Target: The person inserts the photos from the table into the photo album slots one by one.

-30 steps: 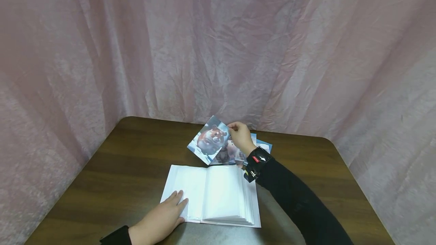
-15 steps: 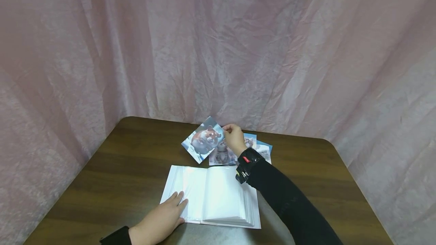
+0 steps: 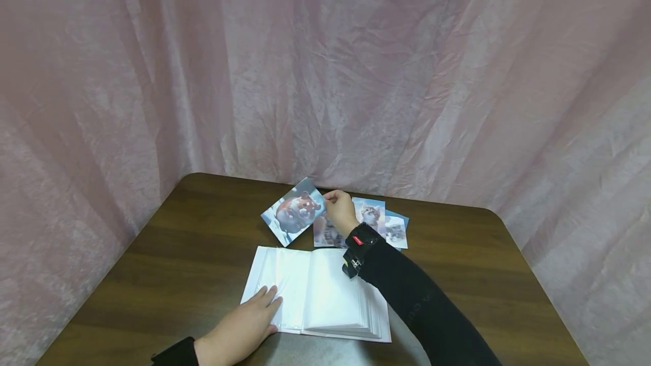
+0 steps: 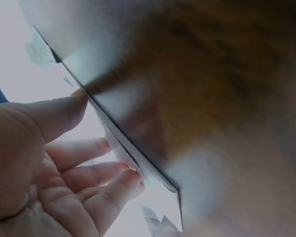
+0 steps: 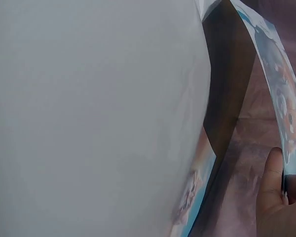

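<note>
An open white photo album lies on the table, with blank pages showing. My left hand rests on its left page, fingers extended; the left wrist view shows the thumb at the album's edge. Between thumb and fingers, my right hand pinches the right corner of a photo of a round brown animal on a pale blue ground. This photo is tilted, just beyond the album. In the right wrist view, the held photo appears edge-on beside the right hand, and a white page fills much of the frame.
Behind the album several other photos overlap: a kitten picture, a paler one, and one partly hidden by the right hand. A pink curtain hangs behind the brown wooden table.
My right hand has moved left with the animal photo, drawing it away from the other photos, so more of the kitten picture shows. The left hand has stayed on the album.
</note>
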Demonstrator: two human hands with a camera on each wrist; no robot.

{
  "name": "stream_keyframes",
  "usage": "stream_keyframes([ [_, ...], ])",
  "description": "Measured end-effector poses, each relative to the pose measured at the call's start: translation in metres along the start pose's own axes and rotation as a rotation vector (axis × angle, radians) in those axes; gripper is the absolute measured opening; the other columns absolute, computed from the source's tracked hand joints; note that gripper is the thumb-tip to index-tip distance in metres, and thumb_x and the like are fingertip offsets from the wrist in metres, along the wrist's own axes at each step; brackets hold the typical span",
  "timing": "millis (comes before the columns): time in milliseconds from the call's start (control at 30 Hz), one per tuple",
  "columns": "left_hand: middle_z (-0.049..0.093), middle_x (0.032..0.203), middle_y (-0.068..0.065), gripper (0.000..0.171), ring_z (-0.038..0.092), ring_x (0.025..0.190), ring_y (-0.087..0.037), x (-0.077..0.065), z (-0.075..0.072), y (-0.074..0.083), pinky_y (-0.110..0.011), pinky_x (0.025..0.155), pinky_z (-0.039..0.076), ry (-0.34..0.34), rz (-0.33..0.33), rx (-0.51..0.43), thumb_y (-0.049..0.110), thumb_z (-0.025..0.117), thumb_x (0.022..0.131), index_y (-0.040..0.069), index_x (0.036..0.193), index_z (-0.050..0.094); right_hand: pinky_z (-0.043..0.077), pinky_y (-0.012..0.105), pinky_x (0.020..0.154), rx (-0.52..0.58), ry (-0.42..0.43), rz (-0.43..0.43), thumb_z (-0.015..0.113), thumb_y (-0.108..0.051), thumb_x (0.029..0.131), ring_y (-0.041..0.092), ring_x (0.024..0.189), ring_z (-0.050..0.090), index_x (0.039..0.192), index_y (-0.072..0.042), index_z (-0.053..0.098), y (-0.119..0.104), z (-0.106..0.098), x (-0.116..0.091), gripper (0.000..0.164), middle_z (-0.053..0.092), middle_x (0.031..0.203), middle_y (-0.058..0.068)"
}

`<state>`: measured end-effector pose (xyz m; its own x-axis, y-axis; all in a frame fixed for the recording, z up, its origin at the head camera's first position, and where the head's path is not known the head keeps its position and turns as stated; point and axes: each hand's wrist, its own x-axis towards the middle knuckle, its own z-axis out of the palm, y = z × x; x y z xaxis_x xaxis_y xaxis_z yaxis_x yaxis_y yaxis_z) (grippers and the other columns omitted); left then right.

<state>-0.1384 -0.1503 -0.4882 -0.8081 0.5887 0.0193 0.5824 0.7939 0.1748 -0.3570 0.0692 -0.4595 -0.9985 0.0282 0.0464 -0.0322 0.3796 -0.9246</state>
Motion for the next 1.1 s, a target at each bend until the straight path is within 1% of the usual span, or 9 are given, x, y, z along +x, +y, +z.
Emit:
stream_keyframes([
  [133, 0.057, 0.136, -0.027, 0.049, 0.056, 0.125, -0.042, 0.0, 0.001, 0.0, -0.048, 0.097, 0.051, -0.006, -0.006, 0.004, 0.026, 0.074, 0.09, -0.005, 0.127, 0.064, 0.056, 0.029, 0.061, 0.006, -0.008, 0.011, 0.052, 0.001, 0.098, 0.038, 0.08, 0.069, 0.106, 0.004, 0.066, 0.001, 0.004, -0.001, 0.016, 0.06, 0.086, 0.013],
  [300, 0.056, 0.137, -0.027, 0.049, 0.055, 0.126, -0.043, 0.0, -0.001, 0.001, -0.049, 0.098, 0.05, -0.017, -0.015, -0.011, 0.026, 0.073, 0.091, -0.006, 0.128, 0.063, 0.051, 0.026, 0.058, 0.0, -0.006, 0.003, 0.054, 0.001, 0.096, 0.039, 0.083, 0.068, 0.106, 0.005, 0.067, 0.002, 0.009, -0.001, 0.016, 0.06, 0.086, 0.011],
  [433, 0.057, 0.137, -0.027, 0.049, 0.055, 0.126, -0.042, 0.0, -0.003, 0.003, -0.049, 0.098, 0.05, -0.014, -0.013, -0.01, 0.025, 0.073, 0.091, -0.006, 0.127, 0.064, 0.048, 0.024, 0.055, -0.04, 0.001, -0.014, 0.056, 0.001, 0.094, 0.026, 0.071, 0.065, 0.103, 0.004, 0.068, 0.004, 0.012, 0.0, 0.015, 0.061, 0.083, 0.009],
  [500, 0.057, 0.136, -0.027, 0.048, 0.056, 0.125, -0.042, 0.0, -0.003, 0.003, -0.048, 0.097, 0.051, -0.01, -0.011, -0.004, 0.025, 0.073, 0.091, -0.006, 0.127, 0.064, 0.047, 0.023, 0.055, -0.055, -0.001, -0.015, 0.056, 0.001, 0.094, 0.02, 0.068, 0.062, 0.103, 0.003, 0.069, 0.005, 0.012, 0.0, 0.015, 0.061, 0.083, 0.008],
  [567, 0.058, 0.135, -0.026, 0.048, 0.057, 0.124, -0.042, 0.0, -0.003, 0.003, -0.048, 0.097, 0.051, -0.008, -0.011, 0.005, 0.025, 0.073, 0.09, -0.006, 0.126, 0.065, 0.047, 0.023, 0.055, -0.058, -0.01, -0.016, 0.056, 0.002, 0.094, 0.022, 0.069, 0.063, 0.103, 0.004, 0.069, 0.005, 0.012, -0.001, 0.016, 0.061, 0.083, 0.009],
  [667, 0.058, 0.135, -0.026, 0.048, 0.057, 0.123, -0.042, 0.0, -0.003, 0.003, -0.049, 0.097, 0.051, -0.013, -0.016, 0.004, 0.025, 0.074, 0.09, -0.006, 0.125, 0.065, 0.05, 0.024, 0.056, -0.035, -0.045, -0.009, 0.056, 0.002, 0.095, 0.034, 0.078, 0.067, 0.104, 0.005, 0.068, 0.005, 0.009, -0.002, 0.015, 0.061, 0.085, 0.01],
  [800, 0.059, 0.134, -0.026, 0.048, 0.057, 0.123, -0.042, 0.001, -0.003, 0.003, -0.049, 0.097, 0.051, -0.012, -0.02, -0.001, 0.025, 0.074, 0.089, -0.006, 0.125, 0.065, 0.056, 0.03, 0.063, -0.013, -0.098, 0.009, 0.056, 0.002, 0.098, 0.043, 0.089, 0.066, 0.106, 0.005, 0.067, 0.006, 0.006, -0.004, 0.014, 0.06, 0.088, 0.012],
  [967, 0.06, 0.133, -0.026, 0.048, 0.058, 0.122, -0.041, 0.001, 0.0, 0.002, -0.048, 0.097, 0.051, 0.007, -0.009, 0.022, 0.025, 0.074, 0.089, -0.006, 0.124, 0.066, 0.06, 0.041, 0.074, -0.032, -0.14, 0.023, 0.057, 0.002, 0.099, 0.042, 0.091, 0.065, 0.105, 0.003, 0.067, 0.008, 0.002, -0.004, 0.012, 0.061, 0.09, 0.012],
  [1100, 0.06, 0.133, -0.026, 0.047, 0.059, 0.121, -0.041, 0.001, 0.0, 0.002, -0.047, 0.096, 0.052, 0.012, -0.002, 0.03, 0.025, 0.074, 0.089, -0.006, 0.124, 0.066, 0.059, 0.045, 0.077, -0.064, -0.144, 0.022, 0.059, 0.001, 0.099, 0.038, 0.09, 0.066, 0.104, 0.0, 0.069, 0.011, -0.002, -0.003, 0.012, 0.062, 0.089, 0.012],
])
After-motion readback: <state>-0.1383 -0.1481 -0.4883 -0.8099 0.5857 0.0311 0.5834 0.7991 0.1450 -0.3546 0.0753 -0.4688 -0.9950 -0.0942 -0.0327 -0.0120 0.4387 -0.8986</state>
